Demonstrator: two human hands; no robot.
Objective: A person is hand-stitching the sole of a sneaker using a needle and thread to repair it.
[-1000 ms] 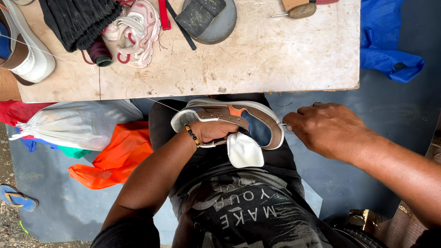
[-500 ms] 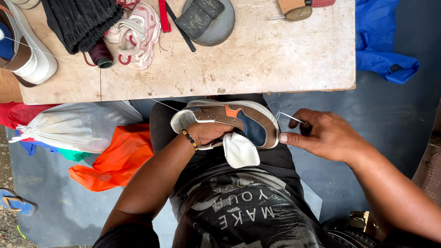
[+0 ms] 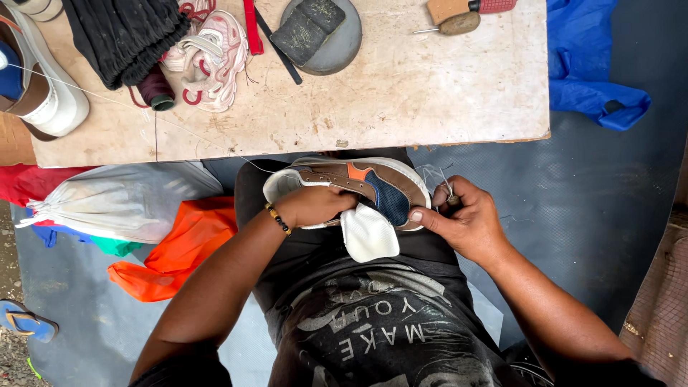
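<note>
On our lap, just below the edge of the pale wooden board table (image 3: 401,93), lies a brown low-cut shoe with a white sole, an orange patch and a dark blue mesh panel (image 3: 358,183), tipped on its side. Our left hand (image 3: 312,206) is closed around its middle and holds it steady, with a white cloth (image 3: 368,233) hanging out beneath. Our right hand (image 3: 459,215) sits at the toe end, the thumb pressed against the sole and the fingers curled tight; a loop of thin white thread (image 3: 433,172) shows beside them, but we cannot tell what they pinch. On the table we see a small pink and white shoe (image 3: 211,50), a maroon thread spool (image 3: 154,87) and a round grey dish (image 3: 337,46).
</note>
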